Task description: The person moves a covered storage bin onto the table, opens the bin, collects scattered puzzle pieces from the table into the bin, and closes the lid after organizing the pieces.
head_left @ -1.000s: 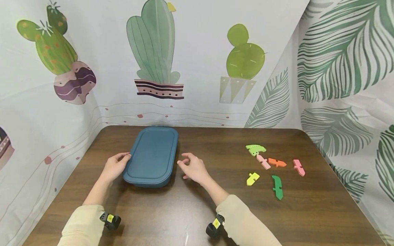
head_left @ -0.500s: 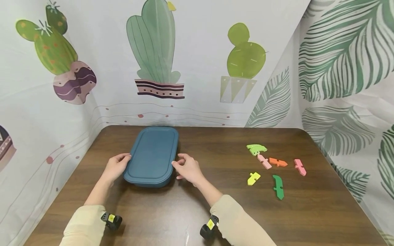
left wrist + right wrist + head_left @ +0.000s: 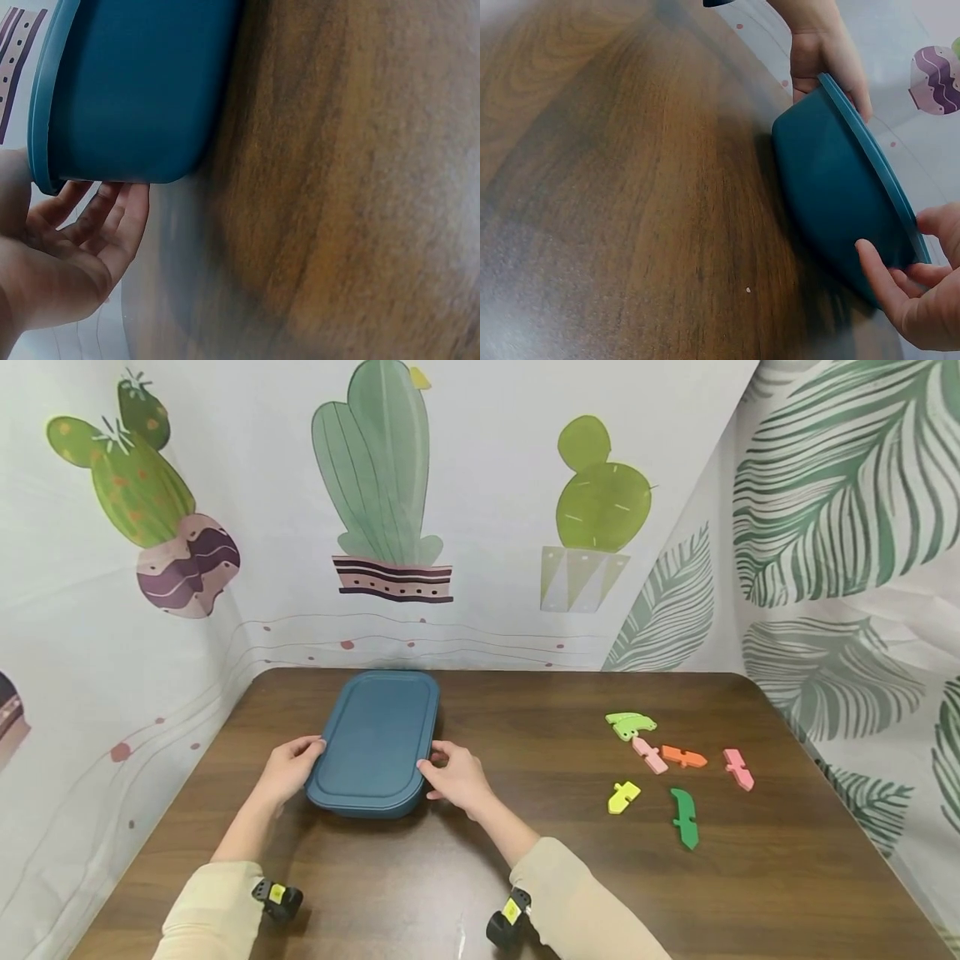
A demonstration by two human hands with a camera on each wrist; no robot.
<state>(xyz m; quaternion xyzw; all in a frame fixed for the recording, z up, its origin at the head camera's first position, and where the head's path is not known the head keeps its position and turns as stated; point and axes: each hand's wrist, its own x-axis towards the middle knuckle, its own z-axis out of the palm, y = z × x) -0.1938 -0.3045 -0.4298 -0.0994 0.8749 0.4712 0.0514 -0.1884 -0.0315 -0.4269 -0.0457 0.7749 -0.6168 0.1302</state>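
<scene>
A dark blue lidded box (image 3: 372,739), a rounded rectangle, lies on the left part of the table. My left hand (image 3: 287,772) holds its left edge; the left wrist view shows fingers (image 3: 112,217) against the box's side below the lid's rim (image 3: 41,112), the thumb up over the rim. On the opposite edge, my right hand (image 3: 459,778) grips the box with its thumb on the lid's rim. In the right wrist view, its fingers (image 3: 881,281) touch the side wall (image 3: 832,180). What the box contains is hidden by the lid.
Several small flat pieces lie on the right of the brown table (image 3: 525,718): light green (image 3: 632,725), pink (image 3: 649,756), orange (image 3: 683,757), another pink (image 3: 738,769), yellow (image 3: 624,797) and dark green (image 3: 684,818). A printed cloth (image 3: 487,527) hangs behind the table.
My right hand has moved left from beside the box and now grips its right edge. The left hand stays on the left edge, and the box has hardly moved.
</scene>
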